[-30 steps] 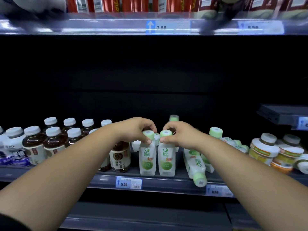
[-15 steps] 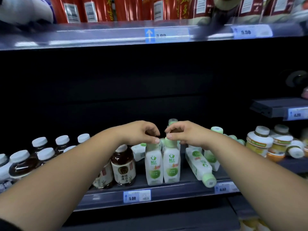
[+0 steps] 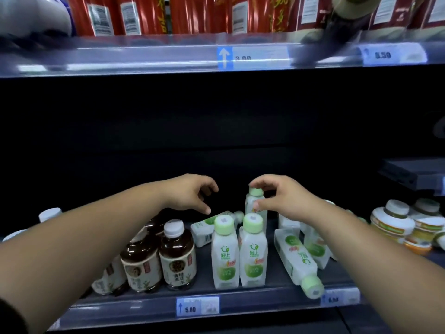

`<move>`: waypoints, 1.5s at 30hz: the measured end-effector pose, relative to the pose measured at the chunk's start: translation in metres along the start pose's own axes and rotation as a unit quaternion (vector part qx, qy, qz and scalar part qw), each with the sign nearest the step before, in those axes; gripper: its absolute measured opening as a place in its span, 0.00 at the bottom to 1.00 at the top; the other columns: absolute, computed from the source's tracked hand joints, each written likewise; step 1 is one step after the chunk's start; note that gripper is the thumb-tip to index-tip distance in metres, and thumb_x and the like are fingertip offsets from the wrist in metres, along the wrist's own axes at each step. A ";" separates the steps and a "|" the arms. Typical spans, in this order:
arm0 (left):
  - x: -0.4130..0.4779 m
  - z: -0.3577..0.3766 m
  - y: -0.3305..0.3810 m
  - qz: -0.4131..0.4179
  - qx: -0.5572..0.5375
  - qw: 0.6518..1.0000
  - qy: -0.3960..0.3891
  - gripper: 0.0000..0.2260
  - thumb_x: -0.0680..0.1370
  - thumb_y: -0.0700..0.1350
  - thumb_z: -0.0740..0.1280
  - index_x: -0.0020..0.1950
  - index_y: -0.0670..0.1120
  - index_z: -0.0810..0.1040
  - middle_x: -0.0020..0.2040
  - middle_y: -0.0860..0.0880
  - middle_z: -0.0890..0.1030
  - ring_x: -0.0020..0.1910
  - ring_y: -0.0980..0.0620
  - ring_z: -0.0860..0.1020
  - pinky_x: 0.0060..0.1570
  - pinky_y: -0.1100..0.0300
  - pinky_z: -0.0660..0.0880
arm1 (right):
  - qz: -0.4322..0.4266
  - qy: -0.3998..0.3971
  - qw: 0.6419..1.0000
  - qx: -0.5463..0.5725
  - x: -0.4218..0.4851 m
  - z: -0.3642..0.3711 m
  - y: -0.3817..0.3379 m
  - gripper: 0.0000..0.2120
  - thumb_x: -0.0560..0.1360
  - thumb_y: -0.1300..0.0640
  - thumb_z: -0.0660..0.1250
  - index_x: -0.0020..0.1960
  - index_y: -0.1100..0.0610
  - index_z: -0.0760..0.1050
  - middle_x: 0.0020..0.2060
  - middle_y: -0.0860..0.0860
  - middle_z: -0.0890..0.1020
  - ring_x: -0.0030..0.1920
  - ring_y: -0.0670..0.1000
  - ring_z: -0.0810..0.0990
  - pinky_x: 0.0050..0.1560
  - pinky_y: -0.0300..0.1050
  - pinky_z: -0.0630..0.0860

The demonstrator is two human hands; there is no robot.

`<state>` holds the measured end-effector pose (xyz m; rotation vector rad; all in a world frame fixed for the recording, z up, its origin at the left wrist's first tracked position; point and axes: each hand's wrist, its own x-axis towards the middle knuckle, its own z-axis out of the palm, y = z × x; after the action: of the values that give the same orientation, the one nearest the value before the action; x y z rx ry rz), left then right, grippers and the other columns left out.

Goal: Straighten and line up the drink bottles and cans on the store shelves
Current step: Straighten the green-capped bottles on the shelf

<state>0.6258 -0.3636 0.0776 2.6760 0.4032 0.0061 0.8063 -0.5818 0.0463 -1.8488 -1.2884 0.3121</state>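
Observation:
Two white bottles with green caps stand side by side at the shelf front, the left one (image 3: 225, 257) touching the right one (image 3: 253, 255). Behind them stands a third white bottle (image 3: 255, 203); my right hand (image 3: 281, 198) pinches its cap and neck. My left hand (image 3: 192, 194) hovers with loosely curled fingers, holding nothing, just above a white bottle lying on its side (image 3: 207, 226). Another white bottle (image 3: 297, 261) lies on its side at the right, its cap toward the shelf edge. More white bottles sit partly hidden under my right arm.
Brown tea bottles with white caps (image 3: 178, 257) stand left of the white ones, some hidden by my left arm. Squat jars with orange bases (image 3: 390, 225) crowd the right. The shelf edge (image 3: 149, 307) carries price tags. Red cartons (image 3: 183, 15) fill the upper shelf.
Both hands let go of the two front bottles' caps and moved back. My right hand took hold of the rear bottle; my left hand now hovers over the lying bottle.

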 end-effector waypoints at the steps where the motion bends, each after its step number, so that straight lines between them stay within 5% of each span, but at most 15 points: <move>1: 0.004 0.000 -0.003 0.000 0.004 1.000 -0.006 0.26 0.70 0.46 0.79 0.65 0.56 0.73 0.57 0.57 0.77 0.53 0.59 0.79 0.52 0.64 0.76 | 0.000 0.000 1.000 -0.005 0.003 0.001 0.000 0.22 0.67 0.53 0.80 0.58 0.42 0.80 0.57 0.42 0.80 0.59 0.42 0.78 0.62 0.49 0.77; 6: 0.031 0.000 -0.017 0.026 0.068 0.995 -0.072 0.32 0.69 0.46 0.79 0.69 0.54 0.71 0.59 0.55 0.76 0.54 0.56 0.78 0.48 0.66 0.75 | -0.010 0.002 0.995 -0.101 0.014 0.008 -0.002 0.22 0.67 0.52 0.80 0.57 0.38 0.77 0.58 0.41 0.76 0.62 0.43 0.75 0.61 0.41 0.72; 10: 0.062 0.003 -0.024 0.062 0.102 0.986 -0.118 0.34 0.69 0.47 0.79 0.72 0.51 0.69 0.60 0.52 0.75 0.55 0.52 0.78 0.55 0.57 0.76 | -0.002 -0.028 0.983 -0.183 0.024 0.014 -0.004 0.27 0.66 0.45 0.79 0.63 0.38 0.76 0.62 0.40 0.75 0.67 0.49 0.70 0.69 0.53 0.68; 14: 0.086 0.015 -0.035 0.083 0.095 0.980 -0.152 0.35 0.69 0.46 0.79 0.73 0.49 0.68 0.62 0.49 0.74 0.56 0.50 0.77 0.58 0.53 0.76 | 0.010 -0.048 0.973 -0.223 0.032 0.021 -0.006 0.29 0.65 0.42 0.79 0.64 0.38 0.76 0.62 0.35 0.72 0.70 0.48 0.66 0.73 0.55 0.62; 19: 0.105 0.041 -0.050 0.049 0.046 0.978 -0.198 0.37 0.70 0.43 0.78 0.74 0.49 0.64 0.66 0.44 0.72 0.58 0.47 0.75 0.52 0.48 0.80 | 0.016 -0.041 0.976 -0.215 0.035 0.028 -0.004 0.29 0.67 0.49 0.80 0.66 0.45 0.77 0.62 0.39 0.73 0.68 0.45 0.69 0.69 0.42 0.64; 29: 0.116 0.072 -0.059 0.002 0.090 0.968 -0.236 0.46 0.70 0.48 0.78 0.79 0.43 0.54 0.75 0.43 0.67 0.71 0.44 0.68 0.69 0.52 0.67 | 0.035 -0.044 0.965 -0.258 0.035 0.034 -0.009 0.28 0.69 0.50 0.79 0.67 0.43 0.76 0.58 0.37 0.70 0.68 0.46 0.64 0.63 0.39 0.58; 34: 0.114 0.073 -0.053 -0.012 0.167 0.955 -0.245 0.50 0.70 0.44 0.79 0.79 0.41 0.47 0.71 0.40 0.70 0.66 0.40 0.72 0.61 0.46 0.75 | 0.045 -0.044 0.966 -0.249 0.036 0.035 -0.005 0.27 0.69 0.50 0.79 0.66 0.42 0.76 0.62 0.42 0.73 0.70 0.50 0.65 0.70 0.47 0.62; 39: 0.109 0.064 -0.051 -0.018 0.167 0.964 -0.207 0.39 0.70 0.46 0.76 0.74 0.39 0.60 0.63 0.40 0.75 0.59 0.42 0.77 0.57 0.46 0.78 | 0.063 -0.038 0.968 -0.240 0.036 0.033 -0.002 0.29 0.69 0.48 0.79 0.67 0.37 0.74 0.70 0.49 0.71 0.72 0.53 0.62 0.72 0.55 0.62; 45: 0.092 0.036 -0.048 0.013 0.031 0.999 -0.030 0.28 0.67 0.47 0.76 0.63 0.47 0.71 0.56 0.47 0.78 0.52 0.48 0.78 0.53 0.52 0.78 | 0.055 -0.001 0.965 -0.258 0.049 0.034 -0.011 0.32 0.71 0.43 0.75 0.73 0.41 0.68 0.74 0.45 0.69 0.75 0.50 0.64 0.75 0.56 0.58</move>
<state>0.7034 -0.3110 0.0196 2.7338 0.3561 -0.0812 0.7996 -0.5212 0.0457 -2.3607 -1.3592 0.0309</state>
